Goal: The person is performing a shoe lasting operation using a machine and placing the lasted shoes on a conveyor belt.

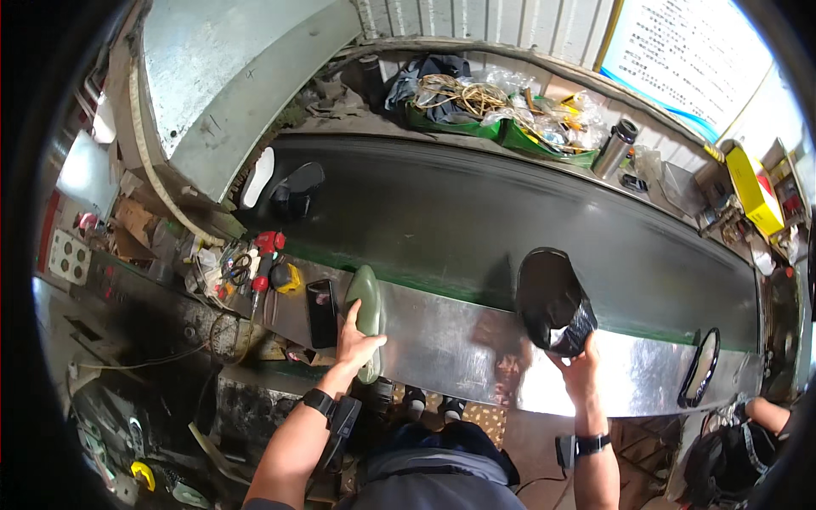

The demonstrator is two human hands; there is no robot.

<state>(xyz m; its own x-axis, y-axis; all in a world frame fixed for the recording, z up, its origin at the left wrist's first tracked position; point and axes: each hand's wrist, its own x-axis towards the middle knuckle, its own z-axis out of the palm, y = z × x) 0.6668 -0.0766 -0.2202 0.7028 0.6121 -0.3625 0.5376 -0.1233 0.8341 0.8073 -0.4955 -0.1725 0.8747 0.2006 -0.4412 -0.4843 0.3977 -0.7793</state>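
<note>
My left hand (355,340) is on a green shoe last (367,308) standing at the near edge of the metal ledge, with thumb and fingers around its side. In my right hand (580,372) is a black shoe upper (548,289), gripped by its near end and held over the ledge and the edge of the dark belt. A white patch shows in the upper's opening near my fingers. Some of my right fingertips are hidden by the upper.
A dark conveyor belt (442,212) runs behind the shiny metal ledge (442,344). A black shoe piece (297,190) and a white sole (257,178) lie at its far left. A phone (322,313), tape measure (286,277) and red-handled tool (269,245) sit left; another shoe piece (700,367) lies right.
</note>
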